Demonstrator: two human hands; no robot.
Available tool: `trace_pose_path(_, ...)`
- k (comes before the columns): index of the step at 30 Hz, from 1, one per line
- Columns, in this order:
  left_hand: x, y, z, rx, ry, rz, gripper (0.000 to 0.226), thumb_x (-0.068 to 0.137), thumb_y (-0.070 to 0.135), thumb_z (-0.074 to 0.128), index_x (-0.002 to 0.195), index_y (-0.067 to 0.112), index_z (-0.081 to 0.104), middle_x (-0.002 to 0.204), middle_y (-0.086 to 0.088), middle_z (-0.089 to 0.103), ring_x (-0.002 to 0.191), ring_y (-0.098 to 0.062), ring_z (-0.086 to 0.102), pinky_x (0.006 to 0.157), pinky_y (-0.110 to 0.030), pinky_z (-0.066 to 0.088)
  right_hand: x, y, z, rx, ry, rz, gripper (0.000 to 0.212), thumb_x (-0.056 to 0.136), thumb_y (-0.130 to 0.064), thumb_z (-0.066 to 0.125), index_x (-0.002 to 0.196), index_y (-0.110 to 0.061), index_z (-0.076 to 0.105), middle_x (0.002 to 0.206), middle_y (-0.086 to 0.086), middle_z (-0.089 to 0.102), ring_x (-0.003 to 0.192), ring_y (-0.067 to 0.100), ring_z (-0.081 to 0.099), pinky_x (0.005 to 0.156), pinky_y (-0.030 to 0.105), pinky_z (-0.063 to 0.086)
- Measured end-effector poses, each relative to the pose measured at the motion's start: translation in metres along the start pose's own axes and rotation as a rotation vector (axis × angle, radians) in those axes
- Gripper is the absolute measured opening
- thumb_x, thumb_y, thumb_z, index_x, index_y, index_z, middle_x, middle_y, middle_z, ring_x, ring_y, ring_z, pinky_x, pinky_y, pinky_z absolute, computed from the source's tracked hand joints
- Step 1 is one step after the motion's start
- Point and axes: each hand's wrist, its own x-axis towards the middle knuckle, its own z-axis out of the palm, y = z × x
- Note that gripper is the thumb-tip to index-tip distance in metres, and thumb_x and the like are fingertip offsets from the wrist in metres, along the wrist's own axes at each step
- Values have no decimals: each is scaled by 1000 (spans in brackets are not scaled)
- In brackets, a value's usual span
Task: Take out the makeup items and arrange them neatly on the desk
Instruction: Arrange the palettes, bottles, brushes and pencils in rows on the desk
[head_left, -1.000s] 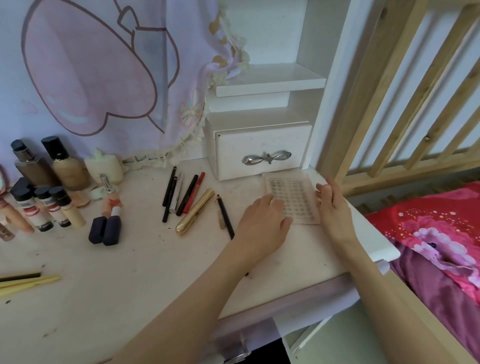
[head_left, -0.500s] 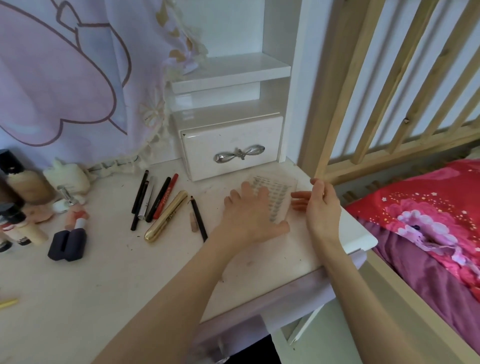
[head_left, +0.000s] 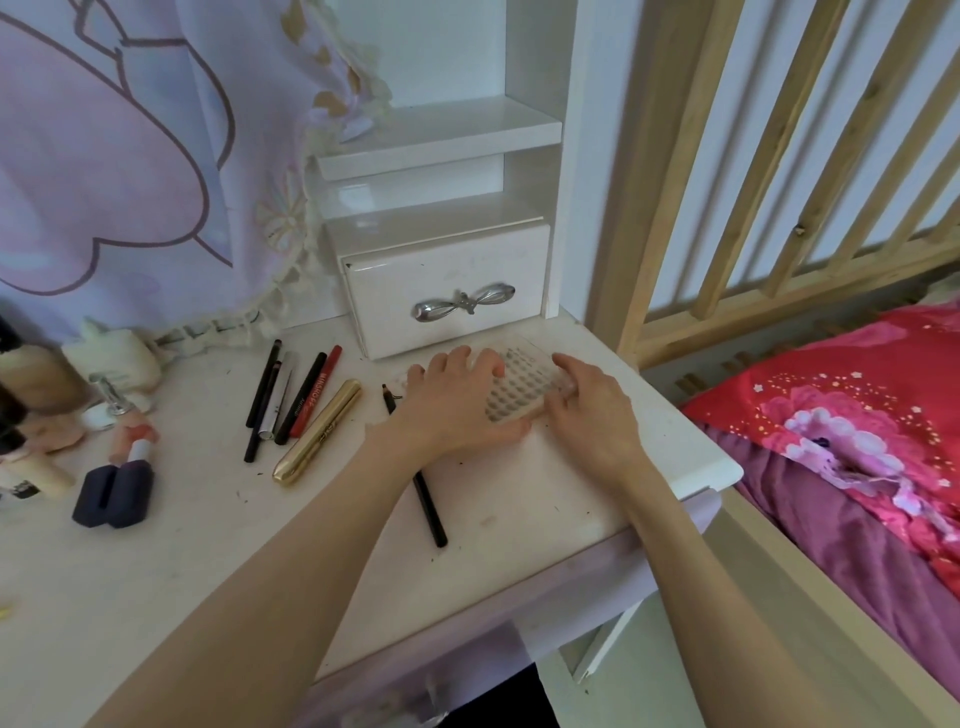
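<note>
A clear flat case (head_left: 524, 384) patterned with rows of small dark dots lies on the white desk (head_left: 519, 509), just in front of the small white drawer (head_left: 447, 291) with its silver bow handle. Both hands are on it. The left hand (head_left: 457, 400) lies over the case's left part, fingers spread and nearly straight, thumb running along the near edge. The right hand (head_left: 592, 410) meets the case from the right, its fingers bent over the right edge; whether they actually clamp it or only rest against it cannot be told. The case sits between the two hands, largely covered by the left one. A black pencil (head_left: 423, 488) runs under the left wrist. Further left lie a gold tube (head_left: 318, 432) and a row of pencils (head_left: 291, 400), one red, beside each other. Beyond them stand two dark lipstick caps (head_left: 111, 493), and bottles (head_left: 31, 384) crowd the desk's left edge. A lilac curtain (head_left: 130, 156) hangs behind.
</note>
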Motion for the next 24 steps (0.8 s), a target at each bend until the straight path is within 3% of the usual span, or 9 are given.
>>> trace_pose_path(4, 1, -7, -11, -58, -65, 6, 65, 71, 58, 59, 127, 34, 36, 132, 2, 41, 123, -22, 39, 103, -41, 30, -8, 4, -10, 96, -101, -64, 58, 88, -29, 61, 141, -18, 37, 141, 3, 43, 126, 19, 42, 104, 29, 26)
trace_pose_path(11, -3, -16, -22, -226, -140, 46, 72, 60, 60, 54, 128, 39, 42, 129, 7, 44, 118, -15, 43, 100, -36, 38, -8, 3, -13, 259, -62, 28, 63, 81, -33, 69, 138, -22, 44, 138, -7, 50, 125, 9, 44, 96, 16, 27)
trace_pose_path(15, 0, -21, -28, -288, -163, 86, 62, 70, 56, 63, 127, 40, 45, 132, 12, 46, 113, -7, 45, 90, -24, 37, -6, 3, -17, 371, -87, 92, 76, 75, -28, 76, 141, -23, 39, 135, -5, 53, 125, 6, 47, 99, 16, 30)
trace_pose_path(18, 2, -25, -33, -308, -191, 88, 57, 75, 55, 62, 127, 42, 44, 136, 12, 43, 106, -3, 42, 83, -21, 31, -5, 2, -14, 294, -115, 111, 82, 72, -23, 77, 143, -22, 35, 132, -5, 56, 124, 6, 48, 99, 18, 30)
trace_pose_path(21, 6, -27, -45, -266, -257, 83, 57, 78, 59, 56, 131, 44, 41, 143, 11, 38, 124, -8, 38, 93, -25, 27, -5, 2, -10, 252, -106, 117, 80, 74, -25, 75, 143, -21, 35, 132, -10, 56, 123, 7, 48, 94, 16, 28)
trace_pose_path(24, 13, -24, -62, -219, -285, 145, 52, 84, 58, 49, 133, 39, 43, 142, 8, 42, 128, -10, 39, 105, -31, 30, -8, 3, -9, 140, -39, 30, 57, 80, -27, 70, 133, -19, 50, 135, -6, 54, 127, 13, 45, 93, 16, 28)
